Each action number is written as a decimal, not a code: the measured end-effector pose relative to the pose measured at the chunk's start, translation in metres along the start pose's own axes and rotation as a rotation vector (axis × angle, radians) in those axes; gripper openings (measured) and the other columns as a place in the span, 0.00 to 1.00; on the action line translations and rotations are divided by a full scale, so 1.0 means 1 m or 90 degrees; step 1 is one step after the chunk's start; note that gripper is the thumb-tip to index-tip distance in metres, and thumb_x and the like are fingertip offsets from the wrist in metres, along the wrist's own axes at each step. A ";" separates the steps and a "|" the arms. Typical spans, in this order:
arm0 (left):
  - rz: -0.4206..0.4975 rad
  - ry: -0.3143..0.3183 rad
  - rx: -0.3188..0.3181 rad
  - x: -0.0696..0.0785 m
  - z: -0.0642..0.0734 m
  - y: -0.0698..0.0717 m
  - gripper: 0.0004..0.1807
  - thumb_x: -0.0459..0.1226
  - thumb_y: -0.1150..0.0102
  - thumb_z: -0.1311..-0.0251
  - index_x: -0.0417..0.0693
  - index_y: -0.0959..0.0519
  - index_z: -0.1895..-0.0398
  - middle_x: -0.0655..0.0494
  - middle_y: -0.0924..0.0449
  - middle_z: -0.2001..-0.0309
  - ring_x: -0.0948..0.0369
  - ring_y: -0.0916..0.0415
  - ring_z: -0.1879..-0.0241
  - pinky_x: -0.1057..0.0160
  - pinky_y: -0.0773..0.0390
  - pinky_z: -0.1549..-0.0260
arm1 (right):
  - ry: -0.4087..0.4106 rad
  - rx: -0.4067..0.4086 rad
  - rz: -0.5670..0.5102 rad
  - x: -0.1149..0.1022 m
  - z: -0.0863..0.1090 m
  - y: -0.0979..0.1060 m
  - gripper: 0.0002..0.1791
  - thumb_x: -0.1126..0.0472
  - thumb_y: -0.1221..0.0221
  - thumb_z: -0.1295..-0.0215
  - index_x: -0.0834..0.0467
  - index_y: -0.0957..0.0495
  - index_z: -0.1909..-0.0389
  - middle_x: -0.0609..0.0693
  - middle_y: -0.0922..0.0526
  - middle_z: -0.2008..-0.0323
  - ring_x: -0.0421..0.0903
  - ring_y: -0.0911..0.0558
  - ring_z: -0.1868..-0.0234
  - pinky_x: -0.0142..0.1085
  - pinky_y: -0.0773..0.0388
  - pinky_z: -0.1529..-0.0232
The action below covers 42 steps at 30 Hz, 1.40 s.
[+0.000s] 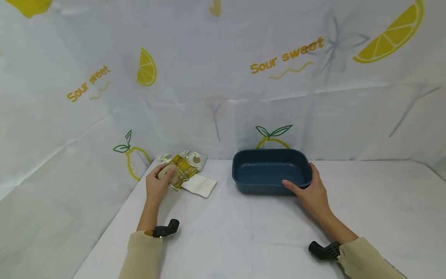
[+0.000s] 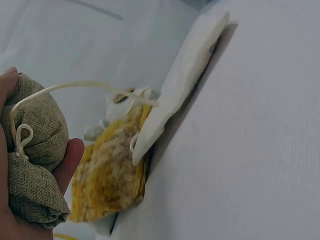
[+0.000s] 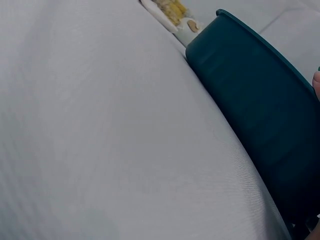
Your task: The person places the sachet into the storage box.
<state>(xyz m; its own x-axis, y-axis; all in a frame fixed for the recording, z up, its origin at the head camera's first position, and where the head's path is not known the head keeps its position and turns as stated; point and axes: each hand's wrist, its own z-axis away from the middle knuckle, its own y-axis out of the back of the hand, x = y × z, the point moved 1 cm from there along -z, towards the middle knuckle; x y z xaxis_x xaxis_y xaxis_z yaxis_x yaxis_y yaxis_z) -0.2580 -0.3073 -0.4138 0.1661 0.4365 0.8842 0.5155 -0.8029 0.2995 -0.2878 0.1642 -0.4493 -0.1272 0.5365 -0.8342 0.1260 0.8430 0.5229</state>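
In my left hand [image 1: 156, 186] is a small beige-grey linen drawstring pouch [image 2: 39, 120], its cord looping out toward the other pouches. Just beyond it lies a yellow-and-tan fuzzy pouch [image 1: 185, 171]. A plain white cloth pouch [image 1: 200, 186] lies flat on the near right side of this group, and a pale pouch with a round tan patch [image 1: 197, 160] is behind. With the thumb at the front rim and the fingers around the right end, my right hand [image 1: 315, 195] grips a dark blue rectangular basin [image 1: 268, 190]. The basin's visible inside holds nothing.
A white cloth covers the table [image 1: 230, 236]. Behind it hangs a white lemon-print curtain [image 1: 195, 112], close to the basin and pouches. Black wrist mounts [image 1: 166, 228] sit on both forearms. The table's left edge runs near the left arm.
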 end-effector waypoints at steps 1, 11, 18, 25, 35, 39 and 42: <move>0.001 -0.003 -0.009 0.003 0.000 -0.003 0.22 0.45 0.33 0.36 0.43 0.17 0.42 0.44 0.19 0.51 0.69 0.25 0.68 0.72 0.24 0.73 | -0.001 -0.001 0.000 0.000 0.000 0.000 0.65 0.38 0.32 0.40 0.57 0.67 0.18 0.64 0.55 0.19 0.68 0.48 0.21 0.69 0.44 0.29; 0.030 -0.034 -0.085 0.039 -0.002 -0.034 0.23 0.42 0.30 0.38 0.46 0.19 0.40 0.44 0.22 0.36 0.65 0.25 0.59 0.73 0.24 0.67 | -0.004 0.002 0.001 -0.001 0.000 0.001 0.65 0.38 0.32 0.40 0.57 0.67 0.18 0.64 0.55 0.19 0.68 0.49 0.20 0.69 0.45 0.28; 0.003 -0.081 -0.128 0.067 0.001 -0.055 0.25 0.46 0.29 0.39 0.51 0.19 0.39 0.46 0.20 0.43 0.55 0.27 0.57 0.64 0.24 0.64 | -0.004 0.003 0.002 0.001 0.000 -0.001 0.65 0.38 0.32 0.40 0.57 0.66 0.18 0.64 0.55 0.19 0.68 0.48 0.21 0.69 0.44 0.28; -0.053 -0.147 -0.205 0.087 -0.004 -0.084 0.27 0.47 0.31 0.38 0.55 0.22 0.36 0.50 0.24 0.37 0.49 0.25 0.50 0.54 0.24 0.56 | -0.006 0.002 0.004 0.001 -0.001 0.000 0.65 0.37 0.33 0.40 0.56 0.66 0.18 0.64 0.54 0.19 0.68 0.47 0.21 0.69 0.44 0.28; -0.071 -0.269 -0.271 0.119 -0.012 -0.131 0.25 0.41 0.29 0.40 0.50 0.21 0.39 0.48 0.24 0.36 0.50 0.24 0.49 0.53 0.23 0.53 | -0.005 0.003 -0.002 0.000 0.000 0.001 0.65 0.38 0.32 0.40 0.56 0.65 0.18 0.64 0.54 0.19 0.68 0.47 0.21 0.69 0.44 0.28; -0.077 -0.294 -0.299 0.130 -0.013 -0.147 0.26 0.41 0.29 0.40 0.48 0.21 0.38 0.49 0.24 0.36 0.50 0.24 0.48 0.53 0.22 0.53 | -0.008 0.001 -0.005 0.000 0.001 0.001 0.65 0.38 0.32 0.41 0.56 0.65 0.18 0.63 0.54 0.19 0.67 0.47 0.21 0.68 0.44 0.27; -0.102 -0.316 -0.328 0.131 -0.016 -0.162 0.26 0.43 0.30 0.40 0.49 0.21 0.38 0.51 0.24 0.36 0.52 0.24 0.48 0.55 0.21 0.53 | -0.015 0.000 -0.006 0.000 0.001 0.000 0.65 0.37 0.32 0.41 0.55 0.66 0.18 0.63 0.54 0.19 0.67 0.48 0.20 0.68 0.45 0.27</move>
<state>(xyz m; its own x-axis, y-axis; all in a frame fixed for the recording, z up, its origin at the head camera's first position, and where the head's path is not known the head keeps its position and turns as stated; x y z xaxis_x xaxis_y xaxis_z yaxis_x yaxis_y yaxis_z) -0.3332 -0.1270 -0.3406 0.5459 0.5991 0.5857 0.1250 -0.7495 0.6501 -0.2865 0.1644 -0.4491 -0.1053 0.5270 -0.8433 0.1250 0.8483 0.5145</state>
